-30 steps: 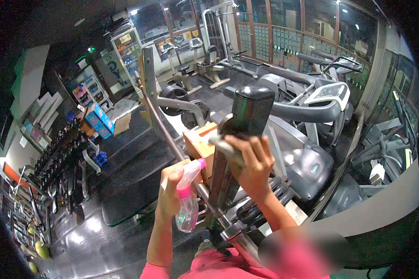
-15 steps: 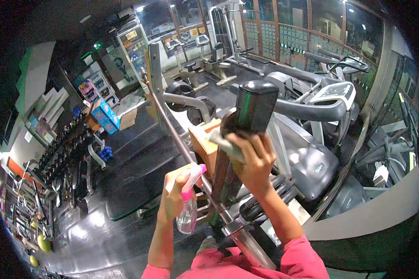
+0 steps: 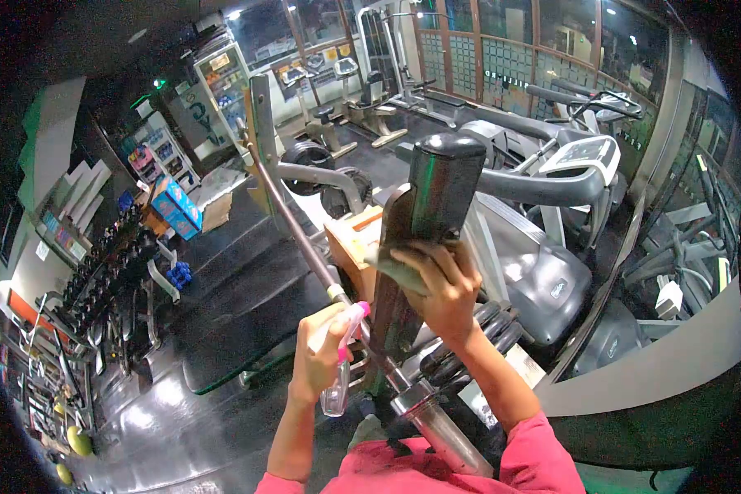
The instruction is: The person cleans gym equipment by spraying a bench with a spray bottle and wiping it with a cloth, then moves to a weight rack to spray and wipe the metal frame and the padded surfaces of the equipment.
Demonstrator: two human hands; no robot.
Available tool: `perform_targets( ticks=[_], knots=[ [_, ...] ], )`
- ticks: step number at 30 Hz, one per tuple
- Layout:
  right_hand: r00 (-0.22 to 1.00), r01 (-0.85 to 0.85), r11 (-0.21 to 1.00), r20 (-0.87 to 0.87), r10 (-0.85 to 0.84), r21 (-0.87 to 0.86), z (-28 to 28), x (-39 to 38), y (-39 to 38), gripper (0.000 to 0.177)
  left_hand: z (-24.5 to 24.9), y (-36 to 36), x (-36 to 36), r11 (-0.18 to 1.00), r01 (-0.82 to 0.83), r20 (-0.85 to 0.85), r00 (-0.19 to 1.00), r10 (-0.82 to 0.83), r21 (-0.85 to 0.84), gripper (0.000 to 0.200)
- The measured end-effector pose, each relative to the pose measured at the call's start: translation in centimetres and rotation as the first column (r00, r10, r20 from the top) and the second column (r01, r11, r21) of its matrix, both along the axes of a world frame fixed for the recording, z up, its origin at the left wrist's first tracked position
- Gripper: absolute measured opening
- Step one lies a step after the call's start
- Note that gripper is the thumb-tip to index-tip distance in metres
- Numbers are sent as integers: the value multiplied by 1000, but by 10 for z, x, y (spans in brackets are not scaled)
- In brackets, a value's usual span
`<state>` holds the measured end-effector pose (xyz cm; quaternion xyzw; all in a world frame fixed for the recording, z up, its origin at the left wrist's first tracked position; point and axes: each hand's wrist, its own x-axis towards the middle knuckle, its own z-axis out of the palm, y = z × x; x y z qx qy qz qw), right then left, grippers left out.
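Observation:
My left hand (image 3: 319,350) is wrapped round a clear spray bottle (image 3: 336,393) with a pink and white trigger head, held beside the long metal bar (image 3: 298,235). My right hand (image 3: 443,284) presses a greyish cloth (image 3: 399,272) against the dark upright post, just below its thick black padded top (image 3: 446,185). The bar runs diagonally past both hands and ends in a wide shiny sleeve (image 3: 445,436) near my body.
A treadmill (image 3: 547,280) stands to the right beyond the post. Weight plates (image 3: 473,342) sit low near my right forearm. Dumbbell racks (image 3: 111,259) and a blue box (image 3: 176,207) are at left, exercise bikes (image 3: 370,115) at the back.
The view has shifted slightly. My right hand and the cloth now sit a little lower against the post. The spray bottle has turned in my left hand and looks more upright.

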<state>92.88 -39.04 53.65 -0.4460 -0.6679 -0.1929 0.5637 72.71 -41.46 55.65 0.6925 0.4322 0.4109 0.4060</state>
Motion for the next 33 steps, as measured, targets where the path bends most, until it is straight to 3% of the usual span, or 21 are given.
perform_targets(
  ticks=[3,5,7,9,12,15,17,19,22,25,27,30,33],
  knots=[
    [995,-100,991,7,101,-91,-22,-1,-9,42,-8,-3,-2,999,17,-41,999,-16,27,46],
    [982,-184,970,-74,174,-159,-30,6,-13,36,-8,-6,1,999,-9,-65,998,12,44,46],
    [984,-172,976,-68,164,-133,-28,17,-14,42,-14,-4,2,984,-11,-118,992,33,178,46],
    [924,-141,986,-368,101,-85,-19,22,-16,44,-14,-5,3,988,-30,-125,991,48,149,47],
    [930,-157,986,-343,131,-49,-17,19,-14,45,-15,-5,2,978,-50,-133,988,78,205,49],
    [964,-152,988,-224,142,-27,-27,2,-12,46,-8,-9,0,990,-58,-80,994,68,126,51],
    [977,-209,961,-3,212,-181,-39,-8,-13,47,-8,-8,-1,993,-108,-44,993,110,56,54],
    [975,-223,965,-16,223,-139,-54,-12,-15,51,-13,-3,-7,992,-112,-58,992,115,58,65],
    [956,-185,884,129,263,-429,-75,-6,-30,53,-15,-2,-12,992,-88,-22,996,91,94,58],
    [901,-183,875,280,332,-448,-98,-2,-27,52,-17,-3,-11,994,-84,-45,995,87,74,57],
    [910,-187,911,286,301,-367,-85,0,-21,51,-17,-4,-8,995,-72,-33,997,74,63,56],
    [985,-142,979,77,155,-146,-38,3,-17,47,-17,-5,-10,998,-48,-32,998,50,42,55],
    [984,-157,982,66,164,-105,-28,1,-13,37,-19,-4,-12,999,-44,-37,998,45,31,54]
  ],
)
